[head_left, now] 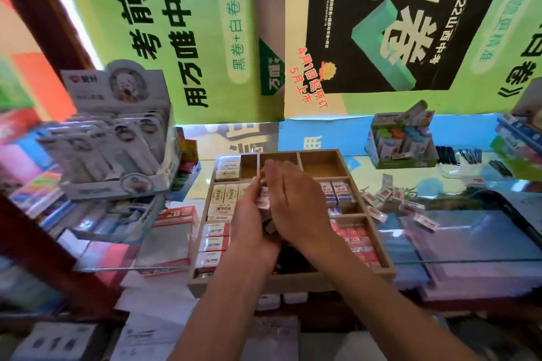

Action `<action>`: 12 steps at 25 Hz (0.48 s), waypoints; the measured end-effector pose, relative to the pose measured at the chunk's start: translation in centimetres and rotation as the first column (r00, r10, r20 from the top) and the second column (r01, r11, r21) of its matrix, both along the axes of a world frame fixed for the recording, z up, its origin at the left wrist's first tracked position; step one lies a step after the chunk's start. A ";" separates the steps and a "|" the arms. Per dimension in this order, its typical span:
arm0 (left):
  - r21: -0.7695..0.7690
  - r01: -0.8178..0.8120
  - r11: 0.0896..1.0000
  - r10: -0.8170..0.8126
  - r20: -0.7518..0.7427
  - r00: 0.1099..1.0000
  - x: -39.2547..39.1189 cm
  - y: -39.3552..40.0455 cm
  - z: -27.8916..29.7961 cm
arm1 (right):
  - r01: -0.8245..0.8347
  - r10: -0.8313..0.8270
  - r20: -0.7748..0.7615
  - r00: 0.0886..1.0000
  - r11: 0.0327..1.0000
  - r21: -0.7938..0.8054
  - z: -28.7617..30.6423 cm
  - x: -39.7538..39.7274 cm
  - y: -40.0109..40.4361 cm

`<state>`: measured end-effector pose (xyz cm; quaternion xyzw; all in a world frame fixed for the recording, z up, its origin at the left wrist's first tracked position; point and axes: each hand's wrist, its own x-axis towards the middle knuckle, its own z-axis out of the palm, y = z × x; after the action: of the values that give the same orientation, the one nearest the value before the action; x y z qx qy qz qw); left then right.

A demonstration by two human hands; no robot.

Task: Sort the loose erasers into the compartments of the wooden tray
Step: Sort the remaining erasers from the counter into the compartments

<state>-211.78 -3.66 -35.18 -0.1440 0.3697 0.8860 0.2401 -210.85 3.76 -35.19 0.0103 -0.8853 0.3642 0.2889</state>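
On the left of the tray (293, 280) the compartments already carry neat rows of cream and white erasers (224, 195), so we judge the sorting well along. Over the tray's middle we hold both hands together: our left hand (249, 221) is closed around a small stack of erasers (264, 199), and our right hand (296, 199) curls over the top of the same stack, its fingers bent down on it; blur hides just how many pieces we grip. To do this step well, we think we should keep the stack squared between the hands, match its wrapper to a compartment of the same kind, and lower it flat so the row stays tight and nothing tips across a divider. The empty compartments (321, 163) lie just beyond our hands at the far edge; the red-and-white rows (356, 239) sit to the right of our right wrist. Further right, outside the tray, the loose erasers (393, 204) lie scattered on the glass surface (469, 231), near the tray's right wall and apart from both hands.
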 end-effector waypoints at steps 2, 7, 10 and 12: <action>-0.044 -0.078 0.996 0.077 -0.009 0.997 -1.2 -0.7 -0.7 | 0.109 -0.115 -0.011 0.993 0.964 -0.244 -0.5 -1.8 -1.2; 0.071 -0.125 0.990 0.124 0.017 0.992 -2.8 -1.2 -0.9 | 0.295 -0.064 0.288 0.956 0.212 -0.932 -0.1 -3.5 -2.2; 0.167 -0.176 0.970 0.173 0.034 0.984 -4.0 -1.4 -1.6 | 0.147 0.130 0.129 0.983 -0.137 -0.980 0.0 -2.8 -3.2; 0.210 -0.157 0.965 0.160 0.002 0.987 -4.7 -1.8 -1.8 | 0.086 0.210 0.082 0.974 -0.010 -0.996 -0.1 -2.5 -3.5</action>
<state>-216.47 -5.49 -36.94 -0.1404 0.2635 0.9374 0.1794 -213.33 0.22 -35.32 -0.1962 -0.3873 0.8953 0.0998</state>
